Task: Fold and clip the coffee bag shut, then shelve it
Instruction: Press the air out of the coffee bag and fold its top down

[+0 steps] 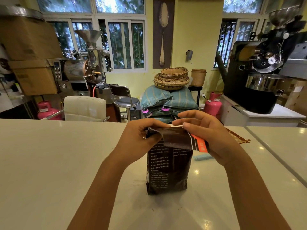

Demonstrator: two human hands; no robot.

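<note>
one coffee bag [168, 166], two hands [139, 138] [211, 135], one clip [203, 157]

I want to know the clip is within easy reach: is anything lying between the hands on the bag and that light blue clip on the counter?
Nothing visible does. The light blue clip lies on the white counter just right of the coffee bag, below the right hand. Both the right hand and left hand are pinching the bag's folded top.

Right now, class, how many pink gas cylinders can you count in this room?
2. One pink gas cylinder stands on the floor at far left, beside the white padded chair; the other stands at right, below the black coffee roaster. Others may be hidden behind furniture.
</note>
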